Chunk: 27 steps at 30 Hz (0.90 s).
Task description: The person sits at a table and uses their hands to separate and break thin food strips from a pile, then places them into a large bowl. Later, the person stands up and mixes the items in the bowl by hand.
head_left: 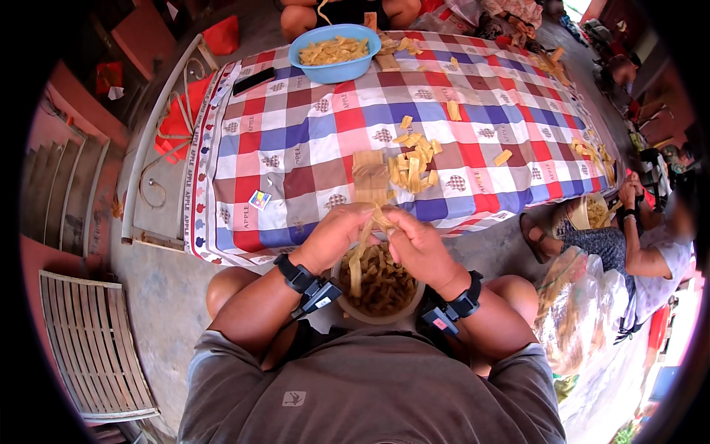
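My left hand [334,235] and my right hand [423,246] meet at the table's near edge, fingers closed on a flat, pale yellow-brown strip [356,272]. One end of the strip hangs down from between them. Below, between my knees, stands a round pale tub [379,320] with many folded brownish pieces [384,285] in it. Just past my fingertips a wooden block [368,164] lies on the checked tablecloth [310,152]. To the right of the block is a loose pile of short yellow strips [414,164]. My fingers partly hide the fold in the held strip.
A blue basin [336,70] of yellow strips stands at the far edge, a dark phone [254,81] to its left. A small colourful packet [259,199] lies front left. At right sit a plastic bag [580,311] and a person [651,251] beside another tub [590,212].
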Tool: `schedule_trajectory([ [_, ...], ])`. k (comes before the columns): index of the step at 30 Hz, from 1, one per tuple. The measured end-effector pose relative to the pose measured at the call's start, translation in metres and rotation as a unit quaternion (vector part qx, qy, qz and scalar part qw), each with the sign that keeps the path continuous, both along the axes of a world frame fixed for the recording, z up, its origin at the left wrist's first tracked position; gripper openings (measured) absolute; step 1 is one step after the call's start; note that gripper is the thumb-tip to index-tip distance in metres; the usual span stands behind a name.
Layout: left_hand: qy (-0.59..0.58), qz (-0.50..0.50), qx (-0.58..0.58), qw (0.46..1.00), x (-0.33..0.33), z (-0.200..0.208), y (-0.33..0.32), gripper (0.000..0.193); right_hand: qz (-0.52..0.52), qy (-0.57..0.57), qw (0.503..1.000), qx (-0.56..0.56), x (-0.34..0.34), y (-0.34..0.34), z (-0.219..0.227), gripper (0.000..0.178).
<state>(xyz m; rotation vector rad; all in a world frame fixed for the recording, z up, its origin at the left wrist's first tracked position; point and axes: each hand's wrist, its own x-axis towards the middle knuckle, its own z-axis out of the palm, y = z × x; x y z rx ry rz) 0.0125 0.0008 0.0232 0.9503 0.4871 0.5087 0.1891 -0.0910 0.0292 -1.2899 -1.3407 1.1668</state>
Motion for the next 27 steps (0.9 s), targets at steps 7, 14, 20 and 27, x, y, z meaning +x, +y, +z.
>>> schedule_trajectory([
  [7,-0.036,0.049,-0.031,0.998,0.001,-0.018,0.001,0.026,0.022,-0.3,0.942,0.146,-0.007,0.003,-0.014,0.03],
  [14,-0.074,0.045,-0.032,0.996,0.004,-0.004,-0.003,0.025,-0.05,-0.027,0.996,0.062,-0.007,0.013,-0.025,0.026],
  [20,-0.035,-0.013,0.043,0.998,0.003,-0.004,0.0,0.027,-0.051,0.041,0.997,0.035,-0.009,0.019,-0.036,0.021],
  [27,0.252,-0.038,0.12,0.96,-0.008,-0.003,0.011,0.024,-0.017,0.165,0.975,-0.148,0.016,0.019,-0.016,0.017],
])
